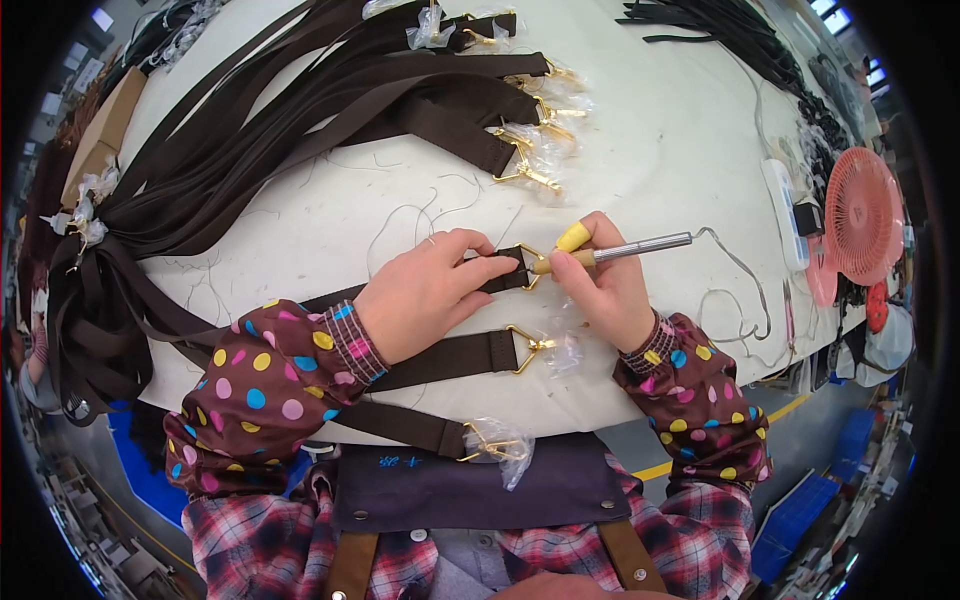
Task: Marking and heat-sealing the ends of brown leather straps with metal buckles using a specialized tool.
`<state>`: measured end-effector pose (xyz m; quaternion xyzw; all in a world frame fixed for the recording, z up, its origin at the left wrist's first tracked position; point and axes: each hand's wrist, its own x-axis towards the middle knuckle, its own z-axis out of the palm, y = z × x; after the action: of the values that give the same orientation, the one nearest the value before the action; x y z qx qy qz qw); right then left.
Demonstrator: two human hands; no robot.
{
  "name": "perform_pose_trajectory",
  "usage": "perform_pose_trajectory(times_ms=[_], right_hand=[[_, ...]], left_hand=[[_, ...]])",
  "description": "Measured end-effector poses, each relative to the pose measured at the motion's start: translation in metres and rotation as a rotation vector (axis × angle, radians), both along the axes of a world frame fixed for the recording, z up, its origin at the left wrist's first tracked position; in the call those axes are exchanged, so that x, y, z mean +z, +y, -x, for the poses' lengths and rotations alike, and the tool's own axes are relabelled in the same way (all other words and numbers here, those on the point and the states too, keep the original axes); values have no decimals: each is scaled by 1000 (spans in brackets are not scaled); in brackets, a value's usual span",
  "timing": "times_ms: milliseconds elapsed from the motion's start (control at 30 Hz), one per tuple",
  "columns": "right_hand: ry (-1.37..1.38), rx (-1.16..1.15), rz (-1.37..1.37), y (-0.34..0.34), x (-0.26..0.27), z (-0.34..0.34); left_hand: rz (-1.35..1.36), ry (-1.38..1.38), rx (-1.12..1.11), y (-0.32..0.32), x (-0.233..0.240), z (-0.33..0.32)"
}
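My left hand (pixel 431 289) rests on the end of a dark brown webbing strap (pixel 504 274), its fingertips beside a gold metal ring fitting. In my right hand (pixel 606 283) is a pen-like tool with a wooden grip and a metal shaft (pixel 643 246); its tip meets the strap end near the fitting. Yellow tape wraps one right finger. Nearer me lie a second strap (pixel 457 360) with a gold snap hook (pixel 534 344), and a third strap (pixel 405 427) whose hook is in clear plastic (pixel 495 448) over the table edge.
A large bundle of dark straps (pixel 247 142) with gold hooks covers the upper left of the white table (pixel 660 142). At right are a pink fan (pixel 864 216), a white power strip (pixel 784 214), a cord and tweezers (pixel 789 315). A cardboard box (pixel 105 135) stands at left.
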<state>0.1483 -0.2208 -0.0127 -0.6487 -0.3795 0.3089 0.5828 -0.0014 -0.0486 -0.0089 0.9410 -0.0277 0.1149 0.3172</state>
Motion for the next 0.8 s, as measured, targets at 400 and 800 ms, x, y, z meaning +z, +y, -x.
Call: perform_pose_trajectory(times_ms=[400, 800], right_hand=[[41, -11, -20, -1, 4, -1], [-601, -34, -88, 2, -5, -14]], left_hand=[[-237, -63, -158, 11, 2, 8], [-144, 108, 147, -7, 7, -22]])
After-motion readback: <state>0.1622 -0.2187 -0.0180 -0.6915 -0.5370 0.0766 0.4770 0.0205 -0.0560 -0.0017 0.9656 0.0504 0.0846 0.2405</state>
